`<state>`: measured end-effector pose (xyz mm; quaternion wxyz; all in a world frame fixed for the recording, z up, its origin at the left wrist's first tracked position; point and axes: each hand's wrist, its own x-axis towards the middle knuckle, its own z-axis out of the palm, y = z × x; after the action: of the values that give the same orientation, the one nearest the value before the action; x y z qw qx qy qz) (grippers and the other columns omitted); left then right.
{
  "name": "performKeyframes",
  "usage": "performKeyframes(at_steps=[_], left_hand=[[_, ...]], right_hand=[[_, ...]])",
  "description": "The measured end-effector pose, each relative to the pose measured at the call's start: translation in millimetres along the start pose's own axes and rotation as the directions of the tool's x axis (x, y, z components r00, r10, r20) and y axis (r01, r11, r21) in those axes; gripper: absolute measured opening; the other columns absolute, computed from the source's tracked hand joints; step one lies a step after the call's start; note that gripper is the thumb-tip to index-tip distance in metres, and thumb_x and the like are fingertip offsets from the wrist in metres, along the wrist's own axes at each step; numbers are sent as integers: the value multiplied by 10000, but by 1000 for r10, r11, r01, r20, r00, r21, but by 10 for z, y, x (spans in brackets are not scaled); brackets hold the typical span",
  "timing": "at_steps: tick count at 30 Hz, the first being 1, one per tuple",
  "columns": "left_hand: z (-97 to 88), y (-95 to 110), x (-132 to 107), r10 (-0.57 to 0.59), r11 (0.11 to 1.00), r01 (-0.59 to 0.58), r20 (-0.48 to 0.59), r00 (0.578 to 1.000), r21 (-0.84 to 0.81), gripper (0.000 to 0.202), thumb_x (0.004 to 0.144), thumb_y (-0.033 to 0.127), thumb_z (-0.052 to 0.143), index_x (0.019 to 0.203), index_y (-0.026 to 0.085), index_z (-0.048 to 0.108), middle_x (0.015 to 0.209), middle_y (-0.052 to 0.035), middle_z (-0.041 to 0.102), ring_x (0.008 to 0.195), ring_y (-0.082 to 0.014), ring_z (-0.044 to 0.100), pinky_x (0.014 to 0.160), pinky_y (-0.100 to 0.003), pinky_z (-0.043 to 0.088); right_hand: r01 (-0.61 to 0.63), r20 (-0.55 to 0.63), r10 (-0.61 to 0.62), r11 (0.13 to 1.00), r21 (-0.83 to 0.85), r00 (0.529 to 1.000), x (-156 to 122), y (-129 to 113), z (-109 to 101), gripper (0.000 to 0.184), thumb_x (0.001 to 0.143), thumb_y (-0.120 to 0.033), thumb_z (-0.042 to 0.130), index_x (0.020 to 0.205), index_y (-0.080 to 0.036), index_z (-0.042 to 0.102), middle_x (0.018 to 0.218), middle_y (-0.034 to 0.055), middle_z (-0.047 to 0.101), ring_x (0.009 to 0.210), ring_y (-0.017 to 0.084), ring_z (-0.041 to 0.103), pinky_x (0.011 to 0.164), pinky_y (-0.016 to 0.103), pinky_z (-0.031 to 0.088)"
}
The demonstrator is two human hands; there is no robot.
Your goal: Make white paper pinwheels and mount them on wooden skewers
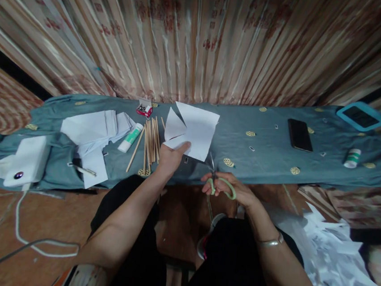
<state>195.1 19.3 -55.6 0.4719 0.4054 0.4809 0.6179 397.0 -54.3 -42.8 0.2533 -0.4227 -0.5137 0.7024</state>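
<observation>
My left hand (pixel 171 157) pinches the lower edge of a white sheet of paper (pixel 198 132), with slits cut into its left side and corner. Just right of the sheet, my right hand (pixel 222 184) has its fingers in the green handles of a pair of scissors (pixel 212 166). The blades point up beside the paper's lower right corner; whether they touch it I cannot tell. Several thin wooden sticks (pixel 151 139) lie left of the paper. Beside them is a green and white glue stick (pixel 130 138).
A red box of small metal pieces (pixel 144 109), white papers (pixel 89 128), a pen (pixel 85 169) and a white device (pixel 29 159) with a cable are on the left. A dark phone (pixel 299 134), a blue-framed tablet (pixel 362 116) and a tube (pixel 352 157) lie right. Paper scraps (pixel 337 260) fill a bag below.
</observation>
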Motion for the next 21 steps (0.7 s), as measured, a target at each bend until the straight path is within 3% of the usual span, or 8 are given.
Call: performKeyframes(at_steps=[9,21], left_hand=[[32,-52,-33,10,999,-13,72,997,37,334,615,284,783,905,131,718,920,-81,738,910,-224,680,902,-359,520],[101,39,-105,-44,998,38,105,994,51,326,586,278,781,863,124,704,849,-76,736,904,-226,679,863,-355,530]], right_hand=[[-31,2,31,997,-65,1000,-5,61,2,677,687,-697,664,1003,-99,643,763,70,680,646,120,599,549,226,429],[-49,-14,48,998,-41,999,-18,59,-1,644,673,-670,699,983,-108,648,726,43,658,620,104,587,547,218,447]])
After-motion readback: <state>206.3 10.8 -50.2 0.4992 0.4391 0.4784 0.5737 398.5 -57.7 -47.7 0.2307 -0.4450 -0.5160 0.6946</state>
